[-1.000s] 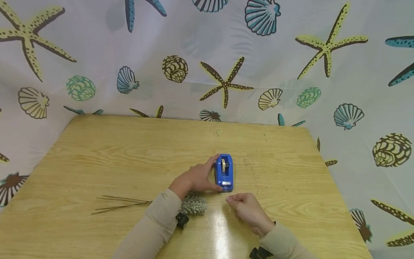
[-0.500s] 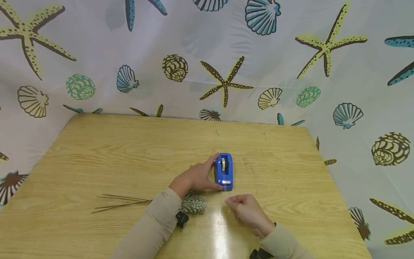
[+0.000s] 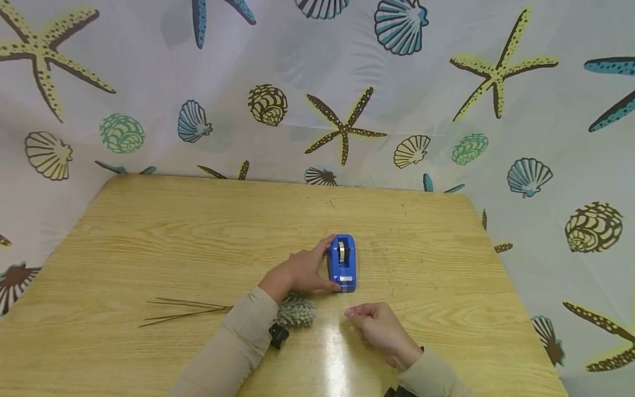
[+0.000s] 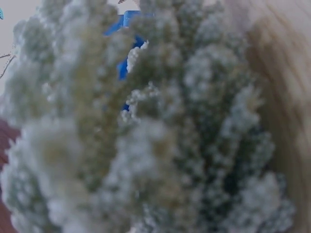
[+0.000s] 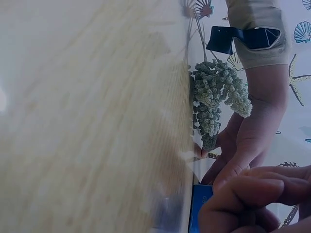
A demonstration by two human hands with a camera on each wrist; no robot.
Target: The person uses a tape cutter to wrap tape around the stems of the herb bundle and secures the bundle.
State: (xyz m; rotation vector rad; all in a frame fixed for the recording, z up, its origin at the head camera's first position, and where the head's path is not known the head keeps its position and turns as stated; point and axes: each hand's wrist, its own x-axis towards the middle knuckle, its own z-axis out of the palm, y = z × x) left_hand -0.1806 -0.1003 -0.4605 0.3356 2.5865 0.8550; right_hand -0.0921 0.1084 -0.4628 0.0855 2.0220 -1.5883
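Observation:
On the wooden table, my left hand (image 3: 302, 271) grips a blue tape dispenser (image 3: 342, 273) from its left side, thumb at the front end and fingers at the back. A roll of tape (image 3: 342, 252) sits inside it. Just in front of the dispenser, my right hand (image 3: 382, 329) has thumb and forefinger pinched together; the clear tape between them is barely visible. Under the left wrist lies a spray of pale green artificial flowers (image 3: 296, 312), which fills the left wrist view. The right wrist view shows the curled right fingers (image 5: 243, 194) close to the dispenser (image 5: 198, 206).
Thin brown stems (image 3: 188, 309) of the flower spray stretch left across the table (image 3: 198, 231). A white curtain (image 3: 223, 66) printed with shells and starfish stands behind and beside the table. Black camera straps (image 3: 279, 334) circle the wrists.
My right hand has drawn slightly toward me, away from the dispenser. The left hand and the dispenser have stayed in place.

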